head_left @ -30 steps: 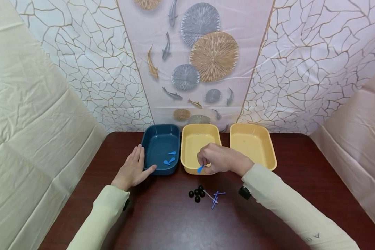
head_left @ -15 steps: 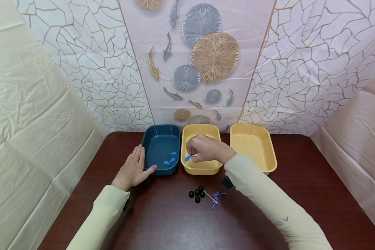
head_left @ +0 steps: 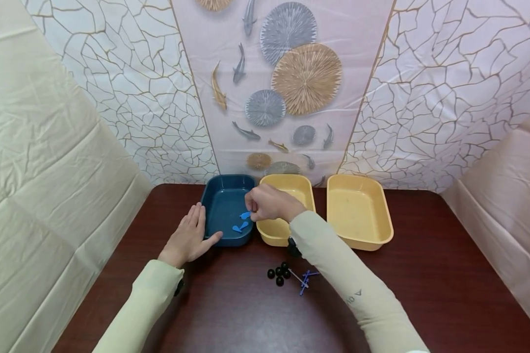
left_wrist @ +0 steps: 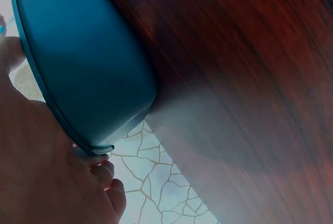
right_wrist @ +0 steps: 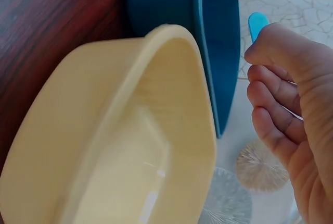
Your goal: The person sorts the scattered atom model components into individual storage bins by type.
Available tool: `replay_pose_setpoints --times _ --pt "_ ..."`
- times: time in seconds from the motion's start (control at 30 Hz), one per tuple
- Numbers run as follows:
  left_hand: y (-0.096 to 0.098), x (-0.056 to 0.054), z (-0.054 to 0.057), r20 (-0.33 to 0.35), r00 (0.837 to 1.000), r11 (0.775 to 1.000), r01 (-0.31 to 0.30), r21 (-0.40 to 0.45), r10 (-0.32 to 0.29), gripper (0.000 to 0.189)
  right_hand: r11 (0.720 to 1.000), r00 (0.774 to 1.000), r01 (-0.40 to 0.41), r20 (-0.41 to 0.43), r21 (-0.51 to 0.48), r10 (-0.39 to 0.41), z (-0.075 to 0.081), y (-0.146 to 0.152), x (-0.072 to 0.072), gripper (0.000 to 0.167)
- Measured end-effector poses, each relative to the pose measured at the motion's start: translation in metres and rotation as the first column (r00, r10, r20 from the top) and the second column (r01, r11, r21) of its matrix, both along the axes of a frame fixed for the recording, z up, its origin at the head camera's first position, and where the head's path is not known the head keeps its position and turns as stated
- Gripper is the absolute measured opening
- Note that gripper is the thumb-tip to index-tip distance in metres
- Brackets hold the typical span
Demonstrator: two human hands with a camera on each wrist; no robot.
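Note:
My left hand lies with straight fingers along the left rim of the dark blue tray, thumb over its near corner. In the left wrist view that hand touches the tray's rim. My right hand is above the border between the blue tray and the middle yellow tray. Between its thumb and forefinger it pinches a small blue teardrop-shaped piece. Similar blue pieces lie in the blue tray's near right part. In the head view, the held piece overlaps one of them.
Another yellow tray stands to the right. In front of the trays several black balls lie on the dark wooden table, beside several thin purple sticks and a pale one. Patterned cloth hangs behind.
My right hand has moved left, from the middle yellow tray's near right part to the blue tray's right rim, carrying the blue teardrop-shaped piece. The left hand has stayed in place.

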State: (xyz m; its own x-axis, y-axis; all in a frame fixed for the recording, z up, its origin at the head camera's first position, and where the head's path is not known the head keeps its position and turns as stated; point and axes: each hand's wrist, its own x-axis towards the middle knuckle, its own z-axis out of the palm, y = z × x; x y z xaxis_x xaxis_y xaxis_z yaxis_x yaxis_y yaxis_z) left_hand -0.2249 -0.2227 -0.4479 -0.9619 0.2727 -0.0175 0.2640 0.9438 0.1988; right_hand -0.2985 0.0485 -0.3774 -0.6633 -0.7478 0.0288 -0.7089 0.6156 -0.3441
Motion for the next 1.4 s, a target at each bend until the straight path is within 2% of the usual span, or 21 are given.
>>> replay_pose_setpoints --times 0.3,0.53,0.8,1.0,1.2,1.4 --pt "0.001 0.001 0.001 0.001 1.000 1.000 0.002 0.000 -0.002 0.097 0.998 0.999 0.049 0.020 -0.025 -0.048 -0.017 -0.022 -0.013 0.008" --pt "0.001 0.001 -0.001 -0.005 1.000 1.000 0.012 0.003 -0.012 0.100 0.999 0.998 0.038 0.047 -0.008 -0.037 -0.011 -0.019 -0.008 0.022" --pt "-0.002 -0.001 -0.004 -0.026 1.000 1.000 0.015 0.003 -0.015 0.105 1.000 1.000 0.003 0.015 0.015 -0.004 0.017 0.007 0.007 0.027" --pt "-0.001 0.000 0.000 -0.014 1.000 1.000 0.010 0.004 -0.010 0.099 0.999 0.999 -0.043 -0.014 0.025 0.043 0.030 0.030 0.020 0.029" --pt "0.001 0.002 0.003 -0.020 1.000 1.000 0.015 0.003 -0.015 0.097 0.996 0.995 -0.069 -0.063 0.062 0.073 0.041 0.052 0.041 0.029" --pt "0.002 0.003 0.002 -0.022 1.000 1.000 0.015 0.008 -0.014 0.097 0.991 0.993 -0.073 -0.086 0.109 0.083 0.045 0.074 0.065 0.027"
